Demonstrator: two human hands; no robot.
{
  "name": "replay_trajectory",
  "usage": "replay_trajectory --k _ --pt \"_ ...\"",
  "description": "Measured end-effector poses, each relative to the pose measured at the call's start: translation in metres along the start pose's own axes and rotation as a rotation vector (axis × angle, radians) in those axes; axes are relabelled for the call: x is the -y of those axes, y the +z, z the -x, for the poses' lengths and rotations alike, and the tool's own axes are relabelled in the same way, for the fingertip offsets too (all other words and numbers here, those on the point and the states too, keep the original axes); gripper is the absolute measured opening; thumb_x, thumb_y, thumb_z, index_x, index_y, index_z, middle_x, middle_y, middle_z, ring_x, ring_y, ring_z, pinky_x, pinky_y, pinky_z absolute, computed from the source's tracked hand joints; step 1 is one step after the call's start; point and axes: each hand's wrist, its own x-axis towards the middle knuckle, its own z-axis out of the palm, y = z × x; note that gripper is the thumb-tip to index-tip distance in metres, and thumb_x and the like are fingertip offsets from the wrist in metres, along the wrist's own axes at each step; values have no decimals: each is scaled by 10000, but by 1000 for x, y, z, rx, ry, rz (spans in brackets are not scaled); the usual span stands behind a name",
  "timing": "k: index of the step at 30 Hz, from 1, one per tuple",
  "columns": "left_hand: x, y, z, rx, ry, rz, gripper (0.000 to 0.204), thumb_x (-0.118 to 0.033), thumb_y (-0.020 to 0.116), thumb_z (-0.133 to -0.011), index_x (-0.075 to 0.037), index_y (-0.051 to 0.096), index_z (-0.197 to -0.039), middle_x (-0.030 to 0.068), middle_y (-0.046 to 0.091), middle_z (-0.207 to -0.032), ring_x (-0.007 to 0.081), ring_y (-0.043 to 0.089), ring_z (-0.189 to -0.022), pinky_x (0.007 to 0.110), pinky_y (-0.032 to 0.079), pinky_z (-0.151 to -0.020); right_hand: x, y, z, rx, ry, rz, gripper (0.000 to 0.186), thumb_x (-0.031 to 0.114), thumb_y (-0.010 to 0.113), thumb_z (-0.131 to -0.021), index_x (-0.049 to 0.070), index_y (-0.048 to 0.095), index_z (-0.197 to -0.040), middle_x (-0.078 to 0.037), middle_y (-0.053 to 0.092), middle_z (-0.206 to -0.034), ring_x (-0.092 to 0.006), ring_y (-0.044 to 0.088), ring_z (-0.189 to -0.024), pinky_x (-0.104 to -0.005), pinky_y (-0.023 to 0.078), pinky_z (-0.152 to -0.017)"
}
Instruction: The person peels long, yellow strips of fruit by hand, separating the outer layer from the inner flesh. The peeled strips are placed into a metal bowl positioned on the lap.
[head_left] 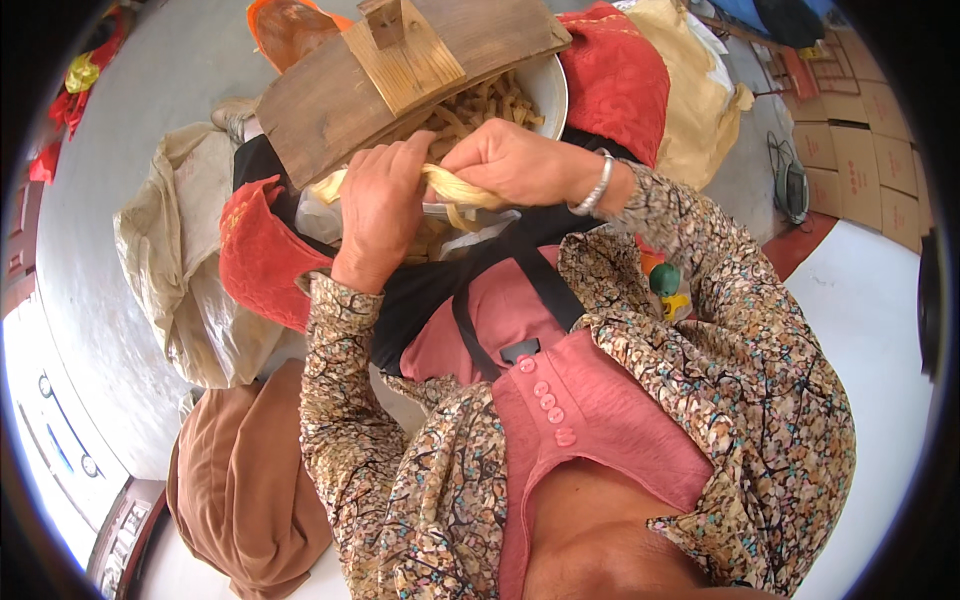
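Both hands are at a pale yellow, twisted fibrous strip point(460, 192) above my lap. My left hand point(383, 205) has its fingers curled over the left part of it, with a short end poking out at the left. My right hand point(520, 165) is closed on the strip just to the right. Just beyond them a metal basin point(554, 100) holds many loose tan strips point(485, 108). A wooden board point(310, 125) with a lighter plank and small block on it lies across the basin. More tan pieces show below my hands, partly hidden.
Red cloths point(610, 80) point(260, 260) flank the basin. Pale sacks point(160, 220) point(700, 90) lie at both sides, brown cloth point(240, 480) at lower left, an orange container point(275, 25) behind the board. Stacked cardboard boxes point(855, 170) and a grey-green appliance point(788, 185) stand at right.
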Motion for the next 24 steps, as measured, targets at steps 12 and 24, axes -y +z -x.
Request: replay_trajectory --k 12,24 --pt "-48 12 -18 -130 -627 1375 160 -107 523 -946 -25 530 -1084 -75 442 -698 -1 344 -559 166 246 -470 2 -1 -23 -668 -471 776 234 230 553 -939 95 670 -1090 -79 676 -795 -144 647 -700 -248 497 -599" --pt "-27 34 13 -232 -98 -9 271 -29 585 -831 -50 585 -1101 125 639 -919 331 629 -758 388 495 -625 -55 -5 -6 -288 -168 34 254 275 557 -946 37 645 -949 -25 643 -790 -95 597 -732 -264 480 -649"
